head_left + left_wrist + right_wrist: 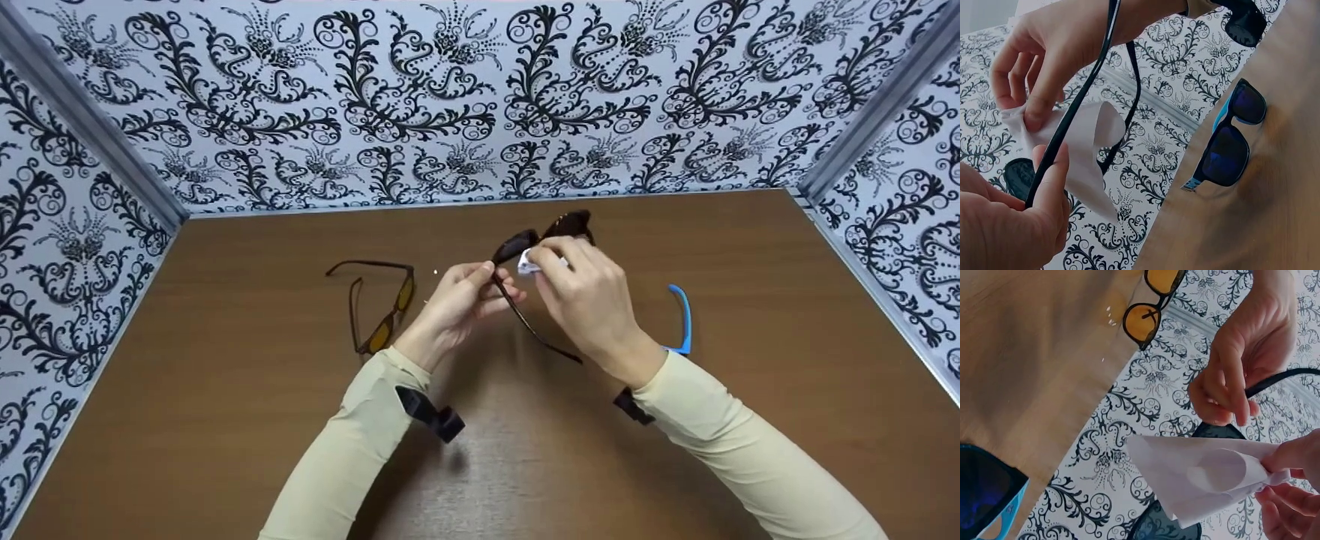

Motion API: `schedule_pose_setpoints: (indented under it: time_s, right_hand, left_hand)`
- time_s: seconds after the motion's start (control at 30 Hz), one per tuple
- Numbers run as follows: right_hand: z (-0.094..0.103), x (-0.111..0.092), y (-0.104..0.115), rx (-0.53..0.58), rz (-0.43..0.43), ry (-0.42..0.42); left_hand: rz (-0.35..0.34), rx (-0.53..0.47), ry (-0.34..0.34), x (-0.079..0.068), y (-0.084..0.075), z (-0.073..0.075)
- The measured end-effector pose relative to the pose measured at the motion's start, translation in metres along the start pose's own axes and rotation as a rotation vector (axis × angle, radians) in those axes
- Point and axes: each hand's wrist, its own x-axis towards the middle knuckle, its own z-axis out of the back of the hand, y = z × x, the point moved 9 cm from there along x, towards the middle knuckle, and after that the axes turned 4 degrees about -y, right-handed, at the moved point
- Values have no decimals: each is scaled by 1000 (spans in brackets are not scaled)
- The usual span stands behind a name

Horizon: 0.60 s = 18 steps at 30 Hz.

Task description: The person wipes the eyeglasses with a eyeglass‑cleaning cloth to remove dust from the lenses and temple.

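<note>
Dark sunglasses (516, 246) are held up over the far part of the table. My left hand (459, 301) pinches them near the hinge, thumb on top, and one temple slants down toward me. A white cloth (526, 262) is pinched between the thumb and fingers of my right hand (591, 298), beside the lenses. In the right wrist view the cloth (1190, 472) hangs spread out in front of the frame and covers its middle, with parts of both dark lenses showing. From the left wrist the cloth (1081, 152) appears behind the near temple (1075, 104).
Yellow-lensed glasses (405, 296) lie with temples unfolded left of my left hand. Blue-and-black sunglasses (1224, 154) stand on the table at the right, partly behind my right forearm in the head view. Small white specks (1110, 317) dot the table. Patterned walls (450, 97) enclose the back and sides.
</note>
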Motion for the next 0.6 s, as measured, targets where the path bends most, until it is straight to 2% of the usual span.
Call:
schedule_pose_setpoints:
  time_s: [0.1,0.2,0.4,0.6]
  right_hand:
    - [-9,-1,3,-25,-7,61]
    - [-15,-1,-1,-47,-41,82]
    - [-15,0,-13,-83,-89,9]
    - [-13,0,-8,-74,-1,-69]
  left_hand:
    - [-21,6,-17,-1,-3,0]
    - [-41,34,-10,-3,-3,-4]
    - [-21,61,37,-8,4,-14]
    - [38,101,28,-11,14,-19]
